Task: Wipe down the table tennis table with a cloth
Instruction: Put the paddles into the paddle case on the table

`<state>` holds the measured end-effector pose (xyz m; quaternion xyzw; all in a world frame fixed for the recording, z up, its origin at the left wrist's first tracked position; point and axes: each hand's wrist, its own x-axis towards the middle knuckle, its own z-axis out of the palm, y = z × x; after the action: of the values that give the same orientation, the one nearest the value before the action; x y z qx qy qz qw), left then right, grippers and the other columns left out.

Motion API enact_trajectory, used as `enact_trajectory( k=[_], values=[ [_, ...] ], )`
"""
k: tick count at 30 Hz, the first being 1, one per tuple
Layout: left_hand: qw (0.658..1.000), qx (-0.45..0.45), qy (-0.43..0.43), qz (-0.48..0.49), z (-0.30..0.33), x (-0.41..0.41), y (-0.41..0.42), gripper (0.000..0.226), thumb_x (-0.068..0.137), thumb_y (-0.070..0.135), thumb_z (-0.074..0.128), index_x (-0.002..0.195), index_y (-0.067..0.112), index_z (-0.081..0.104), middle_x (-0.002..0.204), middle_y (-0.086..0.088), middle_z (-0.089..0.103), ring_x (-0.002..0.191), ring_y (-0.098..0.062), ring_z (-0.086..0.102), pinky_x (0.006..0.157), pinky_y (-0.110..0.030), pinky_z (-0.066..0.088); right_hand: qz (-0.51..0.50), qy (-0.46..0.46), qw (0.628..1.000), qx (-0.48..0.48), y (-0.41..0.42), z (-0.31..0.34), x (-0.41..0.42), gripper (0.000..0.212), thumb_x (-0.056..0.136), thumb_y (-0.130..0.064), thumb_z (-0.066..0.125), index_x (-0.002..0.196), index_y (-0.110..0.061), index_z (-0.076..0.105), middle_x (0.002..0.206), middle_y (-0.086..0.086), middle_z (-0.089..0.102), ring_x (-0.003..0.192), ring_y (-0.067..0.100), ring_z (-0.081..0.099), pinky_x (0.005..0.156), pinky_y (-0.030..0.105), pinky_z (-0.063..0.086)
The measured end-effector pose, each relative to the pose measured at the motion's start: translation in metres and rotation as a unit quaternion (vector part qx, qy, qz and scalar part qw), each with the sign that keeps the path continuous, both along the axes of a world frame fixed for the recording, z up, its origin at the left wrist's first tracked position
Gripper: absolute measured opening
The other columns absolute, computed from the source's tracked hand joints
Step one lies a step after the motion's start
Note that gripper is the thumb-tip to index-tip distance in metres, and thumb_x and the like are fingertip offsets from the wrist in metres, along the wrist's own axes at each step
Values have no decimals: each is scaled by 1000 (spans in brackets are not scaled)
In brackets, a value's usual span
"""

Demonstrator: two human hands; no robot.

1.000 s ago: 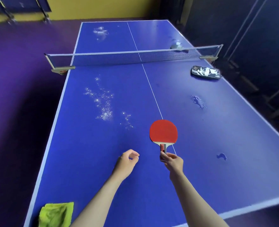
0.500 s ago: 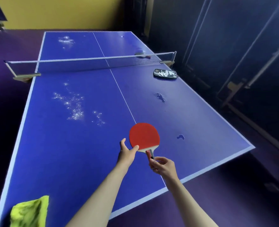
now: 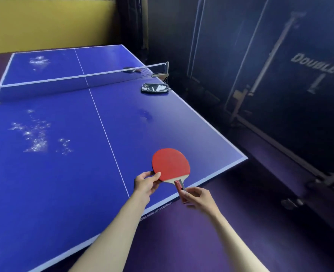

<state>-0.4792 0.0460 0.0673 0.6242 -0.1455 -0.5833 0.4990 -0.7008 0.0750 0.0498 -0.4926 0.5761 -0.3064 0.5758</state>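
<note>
While both hands (image 3: 145, 184) grip: paddle (image 3: 171, 164).

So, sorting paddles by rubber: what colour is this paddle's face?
Red, on the paddle, clearest in the head view.

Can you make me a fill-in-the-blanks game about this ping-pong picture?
1. Both hands hold a paddle whose face is ____.
2. The right hand grips the paddle by its ____.
3. The left hand pinches the paddle's ____.
4. The black case lies on the table close to the ____.

Missing words: red; handle; edge; net
</note>
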Motion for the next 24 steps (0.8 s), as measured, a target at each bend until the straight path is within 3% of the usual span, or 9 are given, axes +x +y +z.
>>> enact_trajectory(
  k=[6, 12, 18, 24],
  values=[
    [999, -11, -20, -24, 11, -70, -30, 25, 84, 10, 83, 106, 9, 70, 90, -11, 79, 72, -18, 73, 67, -26, 57, -60, 10, 998, -13, -40, 15, -96, 21, 96, -39, 73, 107, -21, 76, 98, -3, 79, 97, 14, 75, 79, 33, 58],
    [997, -25, -2, -70, 5, -123, -100, 26, 86, 9, 81, 107, 9, 65, 92, -11, 79, 78, -20, 74, 73, -28, 50, -74, 22, 997, -14, -124, 8, -150, 31, 101, -41, 66, 128, -26, 63, 117, -2, 74, 105, 11, 71, 85, 36, 58],
    [995, -18, 12, -98, -13, -163, -206, 32, 85, 15, 83, 110, 9, 64, 97, -12, 79, 91, -24, 76, 76, -27, 51, -73, 4, 997, -1, -238, 4, -180, 16, 105, -29, 61, 112, -22, 74, 105, 7, 77, 102, 18, 74, 86, 37, 57],
    [994, -20, -4, -107, -13, -201, -294, 38, 85, 17, 83, 114, 3, 63, 94, -10, 78, 84, -22, 75, 77, -31, 51, -106, 22, 994, 7, -336, 9, -225, 14, 101, -22, 68, 103, -13, 78, 95, 6, 79, 93, 18, 74, 87, 39, 59]
  ],
)
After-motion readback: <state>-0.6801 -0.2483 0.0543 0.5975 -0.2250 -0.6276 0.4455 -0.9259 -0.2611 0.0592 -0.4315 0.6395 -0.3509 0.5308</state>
